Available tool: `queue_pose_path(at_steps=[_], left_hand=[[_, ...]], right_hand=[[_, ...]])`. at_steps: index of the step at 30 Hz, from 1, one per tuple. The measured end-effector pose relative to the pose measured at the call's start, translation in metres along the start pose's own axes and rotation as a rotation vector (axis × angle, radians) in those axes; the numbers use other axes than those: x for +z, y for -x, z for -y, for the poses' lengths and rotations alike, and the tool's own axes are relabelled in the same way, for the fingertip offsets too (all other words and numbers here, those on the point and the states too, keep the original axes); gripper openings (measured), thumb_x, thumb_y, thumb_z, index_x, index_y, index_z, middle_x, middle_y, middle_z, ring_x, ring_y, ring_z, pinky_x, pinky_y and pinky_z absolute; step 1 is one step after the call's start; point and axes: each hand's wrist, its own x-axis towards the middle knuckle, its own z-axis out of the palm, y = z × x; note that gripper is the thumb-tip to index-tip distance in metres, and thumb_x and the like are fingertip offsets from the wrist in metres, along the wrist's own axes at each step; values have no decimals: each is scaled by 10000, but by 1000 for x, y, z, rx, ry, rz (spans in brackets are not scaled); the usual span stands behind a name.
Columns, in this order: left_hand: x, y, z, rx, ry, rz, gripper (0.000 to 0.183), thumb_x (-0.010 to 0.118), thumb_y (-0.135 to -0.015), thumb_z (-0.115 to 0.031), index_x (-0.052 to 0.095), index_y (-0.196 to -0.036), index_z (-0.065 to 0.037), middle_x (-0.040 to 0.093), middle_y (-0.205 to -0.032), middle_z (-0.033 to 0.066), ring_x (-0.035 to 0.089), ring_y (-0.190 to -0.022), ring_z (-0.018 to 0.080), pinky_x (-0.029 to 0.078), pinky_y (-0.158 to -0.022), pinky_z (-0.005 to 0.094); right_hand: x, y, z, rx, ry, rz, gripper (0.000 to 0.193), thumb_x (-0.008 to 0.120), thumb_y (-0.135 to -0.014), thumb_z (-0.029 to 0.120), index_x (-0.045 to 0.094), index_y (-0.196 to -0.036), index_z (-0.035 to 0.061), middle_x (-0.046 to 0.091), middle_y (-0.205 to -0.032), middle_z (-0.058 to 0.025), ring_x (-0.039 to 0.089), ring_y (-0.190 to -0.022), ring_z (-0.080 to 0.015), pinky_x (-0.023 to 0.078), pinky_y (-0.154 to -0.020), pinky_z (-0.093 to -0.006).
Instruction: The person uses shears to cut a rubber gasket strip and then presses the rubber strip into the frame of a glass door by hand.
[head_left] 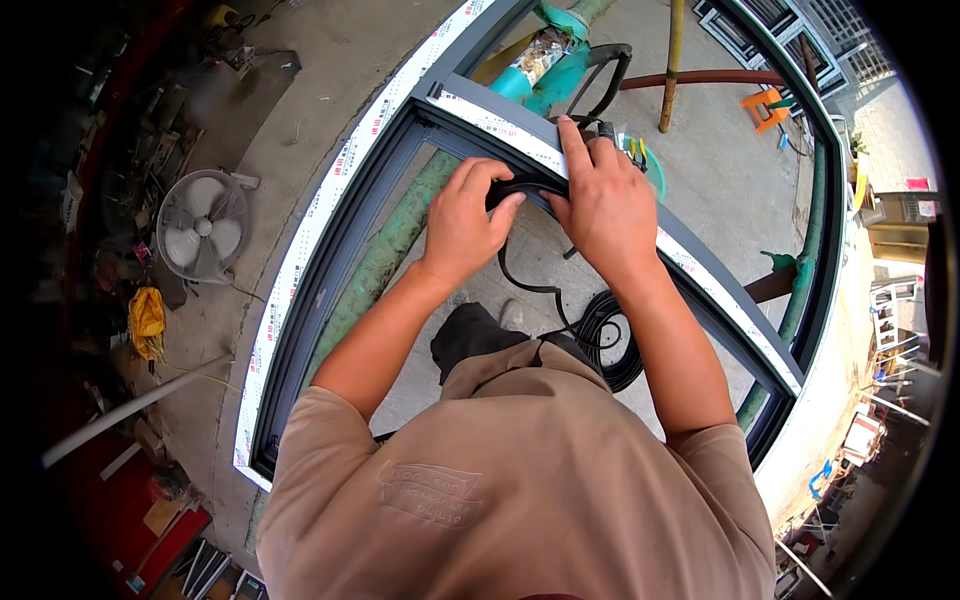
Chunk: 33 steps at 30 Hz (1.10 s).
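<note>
A black rubber seal strip (527, 185) bends in an arc between my hands at the inner edge of a dark grey window frame (312, 262). My left hand (462, 222) pinches the strip between thumb and fingers. Across the frame's crossbar (490, 118), which carries white printed film, lies my right hand (612, 208), its index finger stretched along the bar and its thumb tucked by the strip. Whether that thumb grips the strip is hard to see. From the left hand the strip hangs down to a black coil (630, 366) on the floor near my legs.
Green pipes (395, 232) run beneath the frame. A standing fan (202, 226) and a yellow bag (147, 322) are on the left. Beyond the crossbar stand an orange stool (766, 108) and an upright yellowish pole (673, 65). More window frames (775, 40) lie at the far right.
</note>
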Motion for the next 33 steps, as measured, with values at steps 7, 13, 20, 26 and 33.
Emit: queue_pose_path(at_steps=[7,13,20,26,33], left_hand=[[26,130,18,-647,521,127,416,805,-1058,-117,637,-1424,-14,721,-1189,107,729,-1081,230,598,-972,397],[36,149,24,-566,465,362,540,764,-1105,-207,588,-1573,-4,689,-1318,135,649,-1308,261,505,-1173,427],[52,97,38,-549,454,336,350,646,-1186,-234,650,-1471,-32,765,-1304,106,709,-1265,219,529,-1129,369],[10,110,-4,-590,325,229,410,533,-1235,-323,661,-1472,-14,733,-1012,71,684,-927,190,568,-879,395],[-53,45,-40,-561,-96,184,387,552,-1211,-323,746,-1346,-16,726,-846,244,737,-810,484,560,-754,538]], right_hand=[[-4,0,0,10,-48,15,1024,1010,-762,267,558,-1661,76,689,-1163,-125,737,-1081,-315,616,-927,-435],[-2,0,-1,10,-38,39,1030,1007,-749,238,556,-1661,76,690,-1165,-135,739,-1089,-321,617,-935,-434],[-4,0,-1,18,-33,32,1030,1009,-751,234,556,-1665,93,680,-1167,-128,739,-1084,-318,616,-932,-425],[-3,1,-2,16,-53,29,1032,996,-779,216,527,-1691,96,664,-1199,-121,718,-1066,-318,585,-946,-437],[0,1,-3,-6,-49,7,1015,1004,-772,269,552,-1662,85,677,-1169,-123,723,-1096,-312,604,-917,-443]])
